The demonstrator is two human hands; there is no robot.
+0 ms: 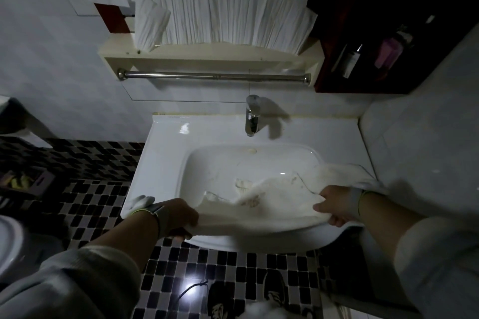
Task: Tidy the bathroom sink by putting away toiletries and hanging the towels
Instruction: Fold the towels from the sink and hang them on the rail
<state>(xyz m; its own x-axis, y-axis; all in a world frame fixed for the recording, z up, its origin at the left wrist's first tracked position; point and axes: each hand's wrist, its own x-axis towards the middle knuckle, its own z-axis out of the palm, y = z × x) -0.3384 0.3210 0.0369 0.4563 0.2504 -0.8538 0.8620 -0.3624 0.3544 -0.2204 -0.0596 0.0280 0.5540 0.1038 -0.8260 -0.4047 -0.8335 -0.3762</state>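
Towel (274, 204), white and stained, stretched over the front of the sink (166, 163) basin, my left hand (181, 215) gripping its left edge, my right hand (334, 204) gripping its right edge, rail (212, 76) above, faucet (252, 115) below it.

White towel (269, 204) marked with brownish stains; glossy white sink (166, 153); chrome faucet (252, 116) and silver towel bar (212, 76); cream shelf (207, 55); black-and-white checkered mosaic floor (103, 197); dark reddish-brown cabinet (334, 33); pale grey sleeves (85, 280).
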